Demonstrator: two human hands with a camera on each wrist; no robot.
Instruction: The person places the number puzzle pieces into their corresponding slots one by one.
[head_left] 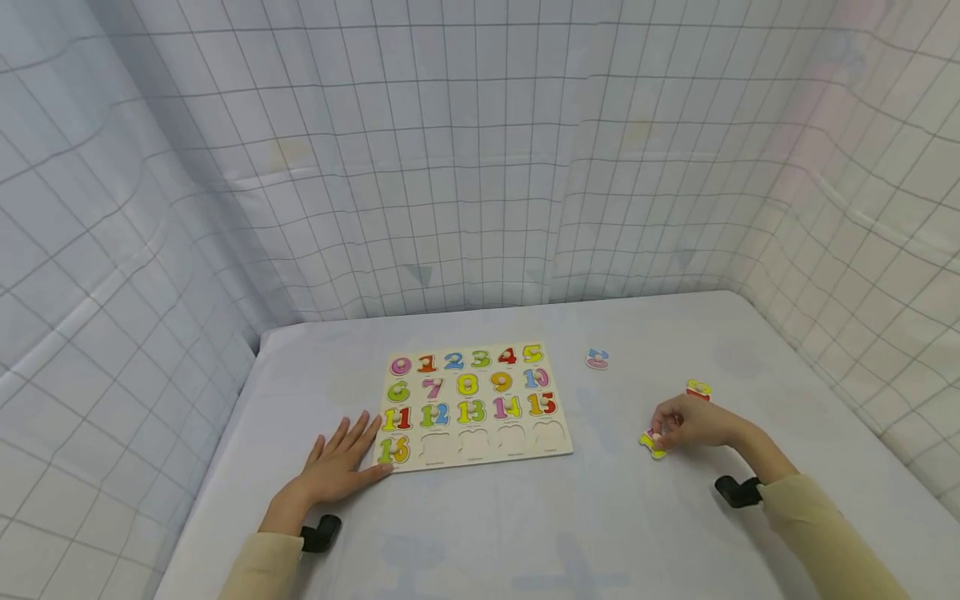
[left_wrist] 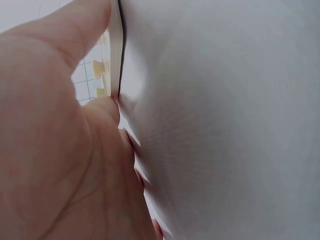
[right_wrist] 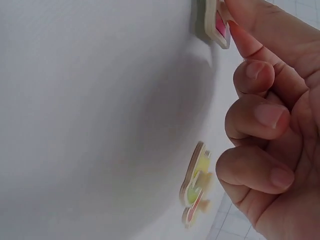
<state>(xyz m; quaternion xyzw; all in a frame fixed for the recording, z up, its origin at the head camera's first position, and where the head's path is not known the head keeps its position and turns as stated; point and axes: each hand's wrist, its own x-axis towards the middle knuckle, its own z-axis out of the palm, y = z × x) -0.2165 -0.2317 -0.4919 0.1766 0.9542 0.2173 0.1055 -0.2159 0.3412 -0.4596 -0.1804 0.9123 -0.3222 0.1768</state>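
A wooden number puzzle board (head_left: 480, 458) lies on the table, its upper rows filled with coloured knobbed numbers and its bottom row showing several bare recesses right of the 16. My left hand (head_left: 335, 468) rests with spread fingers at the board's lower left corner; the thumb touches the edge, seen close up in the left wrist view. Thumb and index finger of my right hand (head_left: 690, 421) pinch a yellow and pink number piece (head_left: 654, 452) by its knob, right of the board. Its edge shows at the top of the right wrist view; the fingers hide part of it.
Just beyond my right hand lies a yellow and red piece (head_left: 698, 389), partly covered by the hand. A blue and pink piece (head_left: 597, 360) sits off the board's upper right corner. Gridded white curtains (head_left: 495, 167) enclose the table (head_left: 480, 533) at the back and sides.
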